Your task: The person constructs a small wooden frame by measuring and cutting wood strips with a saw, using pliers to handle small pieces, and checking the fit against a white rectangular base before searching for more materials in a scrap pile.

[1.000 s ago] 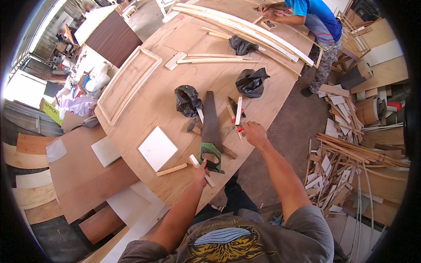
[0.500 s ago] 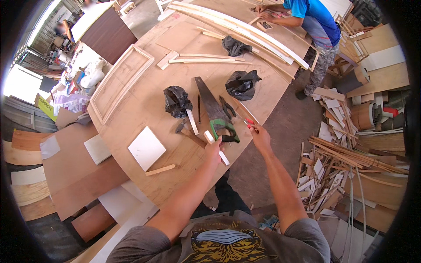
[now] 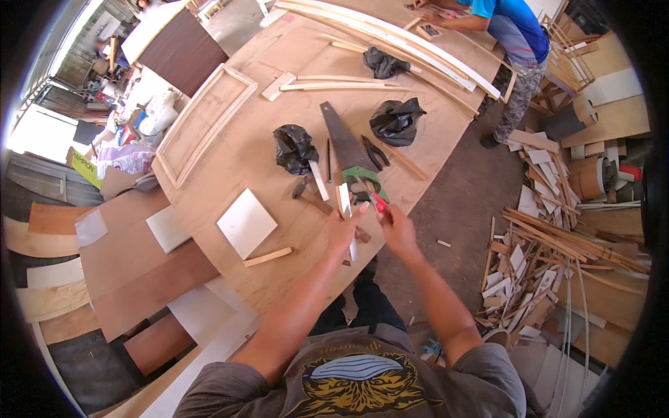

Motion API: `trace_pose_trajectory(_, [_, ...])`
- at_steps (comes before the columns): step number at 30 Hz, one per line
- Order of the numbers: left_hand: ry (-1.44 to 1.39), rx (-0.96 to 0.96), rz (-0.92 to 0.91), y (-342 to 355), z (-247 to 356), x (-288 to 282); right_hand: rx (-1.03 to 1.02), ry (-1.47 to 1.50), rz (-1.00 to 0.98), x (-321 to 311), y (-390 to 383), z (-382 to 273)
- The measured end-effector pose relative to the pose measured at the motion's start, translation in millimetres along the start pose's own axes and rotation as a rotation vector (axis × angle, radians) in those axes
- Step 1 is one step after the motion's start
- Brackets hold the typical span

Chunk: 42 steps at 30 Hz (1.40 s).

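My left hand grips a short white wood strip, held upright above the board's near edge. Close to it, my right hand is closed on a small red-handled tool with a metal tip angled toward the strip. Beneath both lies a green-handled saw, its grip partly covered. A hammer, black pliers, a thin dark rod and two black plastic bags are around it. A white square board and a loose stick lie to the left.
The plywood worktop carries long strips and a wooden frame. A person in blue works at the far right. Offcut heaps lie on the right floor, stacked sheets at left, a dark-brown cabinet behind.
My hands have moved together: the right brought the red-handled tool leftward to the strip in my left hand, which lifted and turned it more upright over the saw's handle.
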State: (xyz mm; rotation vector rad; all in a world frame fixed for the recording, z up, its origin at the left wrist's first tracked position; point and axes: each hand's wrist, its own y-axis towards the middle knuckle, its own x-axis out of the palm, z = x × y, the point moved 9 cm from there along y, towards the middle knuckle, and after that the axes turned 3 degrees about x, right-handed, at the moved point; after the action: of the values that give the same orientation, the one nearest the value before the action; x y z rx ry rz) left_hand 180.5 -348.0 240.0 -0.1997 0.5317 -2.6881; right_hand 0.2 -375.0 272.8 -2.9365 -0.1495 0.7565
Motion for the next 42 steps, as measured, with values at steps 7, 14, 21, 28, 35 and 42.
trace_pose_trajectory(7, [-0.101,-0.066,-0.003,-47.1,3.2,-42.8,0.031,-0.034,-0.260,53.3,-84.8,-52.9])
trace_pose_trajectory(14, [-0.316,0.085,-0.072,-117.2,33.7,-72.8,-0.057,0.406,-0.406,59.4,-128.8,-73.9])
trace_pose_trajectory(21, [-0.380,0.183,-0.214,-184.8,39.7,-98.9,-0.091,0.546,-0.516,81.0,-207.4,-101.4])
trace_pose_trajectory(28, [-0.151,0.452,-0.410,-251.7,58.3,-87.5,0.112,0.550,-0.219,14.1,-275.1,-77.5])
trace_pose_trajectory(35, [-0.087,0.620,-0.683,-310.5,67.1,-28.7,0.131,0.387,-0.009,-88.5,-355.2,-74.9])
trace_pose_trajectory(42, [0.179,0.587,-0.981,-370.8,35.5,72.3,0.159,-0.029,0.237,-197.0,-435.1,-45.3])
